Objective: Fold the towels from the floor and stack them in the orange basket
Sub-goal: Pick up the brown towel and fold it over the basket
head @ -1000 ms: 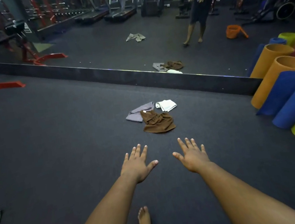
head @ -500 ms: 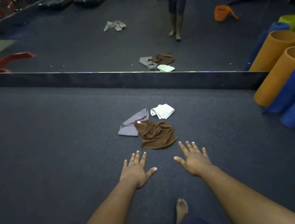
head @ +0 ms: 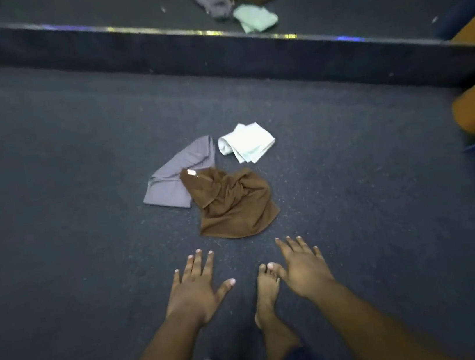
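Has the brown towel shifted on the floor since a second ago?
No. The brown towel still overlaps the grey towel beside the white towel; only the camera has come closer.

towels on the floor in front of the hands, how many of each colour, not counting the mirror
brown towel: 1
grey towel: 1
white towel: 1
total: 3
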`<act>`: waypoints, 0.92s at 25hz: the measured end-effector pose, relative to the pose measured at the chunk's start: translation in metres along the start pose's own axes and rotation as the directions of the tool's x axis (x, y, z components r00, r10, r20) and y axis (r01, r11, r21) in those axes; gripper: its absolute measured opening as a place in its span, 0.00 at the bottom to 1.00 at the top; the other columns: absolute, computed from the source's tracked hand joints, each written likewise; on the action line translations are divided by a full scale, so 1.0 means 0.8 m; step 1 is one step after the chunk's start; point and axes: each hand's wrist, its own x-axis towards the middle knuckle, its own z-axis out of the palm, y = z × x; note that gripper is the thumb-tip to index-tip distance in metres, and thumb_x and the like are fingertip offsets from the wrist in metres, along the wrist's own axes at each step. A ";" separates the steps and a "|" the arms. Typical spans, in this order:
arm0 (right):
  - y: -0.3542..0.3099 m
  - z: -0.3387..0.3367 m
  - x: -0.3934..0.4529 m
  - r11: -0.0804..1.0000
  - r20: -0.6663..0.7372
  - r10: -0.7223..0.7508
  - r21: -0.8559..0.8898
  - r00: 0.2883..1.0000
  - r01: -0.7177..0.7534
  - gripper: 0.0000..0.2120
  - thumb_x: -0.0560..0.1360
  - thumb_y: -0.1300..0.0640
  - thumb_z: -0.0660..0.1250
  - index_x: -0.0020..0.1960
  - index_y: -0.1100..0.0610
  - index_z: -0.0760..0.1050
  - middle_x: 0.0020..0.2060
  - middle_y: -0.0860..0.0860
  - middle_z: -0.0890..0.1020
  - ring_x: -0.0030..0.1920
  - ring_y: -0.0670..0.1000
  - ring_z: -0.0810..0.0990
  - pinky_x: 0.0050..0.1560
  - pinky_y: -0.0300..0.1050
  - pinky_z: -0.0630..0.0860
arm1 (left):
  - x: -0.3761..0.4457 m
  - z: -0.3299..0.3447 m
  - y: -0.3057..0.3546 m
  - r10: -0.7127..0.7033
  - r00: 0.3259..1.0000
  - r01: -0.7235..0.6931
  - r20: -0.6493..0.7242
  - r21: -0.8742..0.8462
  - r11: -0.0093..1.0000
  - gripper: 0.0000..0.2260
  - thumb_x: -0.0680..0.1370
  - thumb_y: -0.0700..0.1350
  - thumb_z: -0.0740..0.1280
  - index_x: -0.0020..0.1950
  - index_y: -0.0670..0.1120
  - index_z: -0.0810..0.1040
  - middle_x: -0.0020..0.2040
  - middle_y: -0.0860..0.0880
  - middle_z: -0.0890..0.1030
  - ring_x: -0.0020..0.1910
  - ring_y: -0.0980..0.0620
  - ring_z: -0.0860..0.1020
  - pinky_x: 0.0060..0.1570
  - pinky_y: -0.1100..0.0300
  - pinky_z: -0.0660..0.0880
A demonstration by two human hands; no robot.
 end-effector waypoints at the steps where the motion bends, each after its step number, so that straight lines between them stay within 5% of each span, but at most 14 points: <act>1: 0.009 0.011 0.054 1.000 0.018 0.010 -0.017 1.000 -0.009 0.36 0.80 0.32 0.52 0.82 0.47 0.50 0.82 0.51 0.55 0.82 0.55 0.48 0.79 0.64 0.50 | 0.055 0.011 -0.004 0.004 1.000 -0.005 0.025 0.009 1.000 0.42 0.77 0.74 0.46 0.83 0.53 0.38 0.84 0.49 0.39 0.83 0.48 0.40 0.80 0.44 0.43; 6: 0.051 0.125 0.295 0.995 0.074 0.025 -0.102 0.997 -0.017 0.32 0.80 0.35 0.59 0.77 0.53 0.61 0.71 0.55 0.72 0.72 0.58 0.68 0.69 0.58 0.66 | 0.295 0.107 -0.044 0.044 0.989 -0.056 0.144 0.082 0.995 0.41 0.78 0.73 0.45 0.83 0.52 0.37 0.84 0.47 0.39 0.83 0.47 0.40 0.80 0.43 0.44; 13: 0.107 0.294 0.538 0.962 0.071 0.019 -0.272 0.997 0.001 0.27 0.75 0.48 0.72 0.68 0.53 0.64 0.62 0.55 0.75 0.63 0.59 0.74 0.60 0.58 0.72 | 0.534 0.263 -0.111 0.096 0.961 -0.145 0.259 0.180 0.973 0.42 0.77 0.74 0.46 0.82 0.52 0.35 0.83 0.48 0.38 0.82 0.48 0.40 0.80 0.44 0.44; 18: 0.126 0.323 0.597 0.924 0.008 -0.059 -0.378 0.998 0.057 0.13 0.82 0.56 0.59 0.65 0.53 0.72 0.59 0.55 0.79 0.60 0.59 0.75 0.59 0.55 0.71 | 0.576 0.296 -0.140 0.110 0.948 -0.171 0.299 0.184 0.968 0.44 0.75 0.76 0.45 0.82 0.53 0.35 0.83 0.49 0.37 0.82 0.49 0.40 0.81 0.46 0.45; 23: 0.100 0.233 0.497 0.995 -0.132 0.017 -0.092 0.991 -0.029 0.12 0.82 0.49 0.58 0.60 0.53 0.75 0.57 0.54 0.76 0.60 0.58 0.73 0.56 0.55 0.71 | 0.492 0.203 -0.111 0.110 0.942 -0.167 0.316 0.157 0.973 0.43 0.77 0.74 0.48 0.82 0.53 0.34 0.83 0.49 0.36 0.82 0.49 0.38 0.80 0.46 0.43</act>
